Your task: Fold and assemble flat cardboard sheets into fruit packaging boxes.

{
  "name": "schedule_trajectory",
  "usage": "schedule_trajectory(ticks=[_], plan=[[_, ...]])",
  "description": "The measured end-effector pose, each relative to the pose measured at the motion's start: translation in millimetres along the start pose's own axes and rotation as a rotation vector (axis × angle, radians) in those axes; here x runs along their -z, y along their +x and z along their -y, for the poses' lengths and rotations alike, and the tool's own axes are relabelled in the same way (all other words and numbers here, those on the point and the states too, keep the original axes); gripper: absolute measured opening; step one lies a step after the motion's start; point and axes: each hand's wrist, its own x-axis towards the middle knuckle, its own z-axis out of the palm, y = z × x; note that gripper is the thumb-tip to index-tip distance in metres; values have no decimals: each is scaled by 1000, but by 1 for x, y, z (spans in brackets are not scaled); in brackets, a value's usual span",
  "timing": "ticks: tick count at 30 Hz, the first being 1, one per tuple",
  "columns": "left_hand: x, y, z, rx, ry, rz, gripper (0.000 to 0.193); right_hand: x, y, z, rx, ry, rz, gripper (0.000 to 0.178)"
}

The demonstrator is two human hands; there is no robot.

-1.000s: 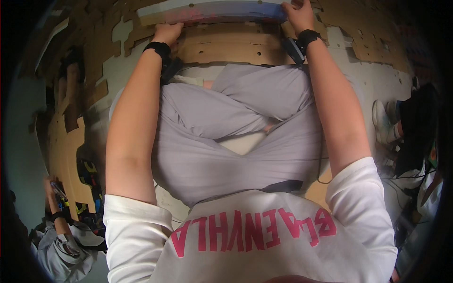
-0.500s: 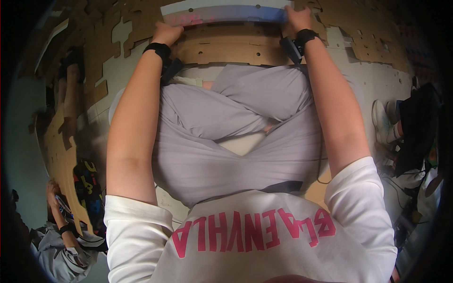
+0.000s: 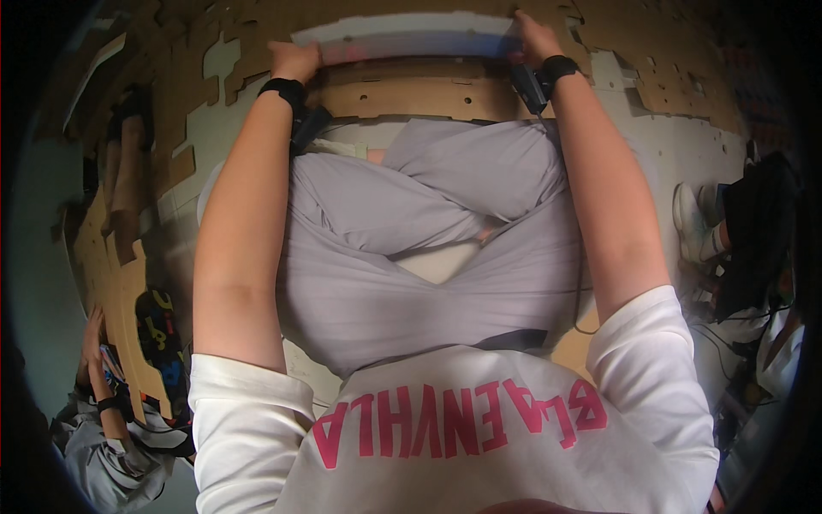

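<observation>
Both my arms reach forward to a long, slightly curved panel (image 3: 419,47), white along its far edge and bluish-purple on its near face. It is smeared by motion, so its material is unclear. My left hand (image 3: 294,62) is closed at its left end, and my right hand (image 3: 538,40) grips the right end, fingers over the far corner. Just nearer than the panel lies a brown cardboard sheet (image 3: 415,101) with small round holes. Each wrist wears a black strap with a dark device.
Cut cardboard pieces (image 3: 184,68) cover the floor ahead and left; another sheet (image 3: 685,90) lies at right. My crossed legs (image 3: 428,188) fill the middle. A person's arm (image 3: 101,377) shows at lower left beside upright cardboard (image 3: 145,343), and someone's shoe (image 3: 687,218) at right.
The panel has dipped slightly toward me and blurred. My left hand has shifted a little left. At lower left, the other person's arm and the cardboard beside it have moved.
</observation>
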Motion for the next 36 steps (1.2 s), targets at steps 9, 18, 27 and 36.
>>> schedule_trajectory(ticks=[9, 18, 27, 36], plan=[[-5, -2, -2, -318, -115, 13, 85, 1, -5, 7, 463, -306, 36, 54], [2, -6, -12, -47, 72, 12, 76, -9, -32, 32, -127, 37, -62, 59], [2, -24, -14, 170, -342, 153, 88, -11, -33, 41, -372, 294, -115, 48], [13, -33, -24, 161, -462, 234, 73, -8, -11, 20, 81, -87, 222, 41]])
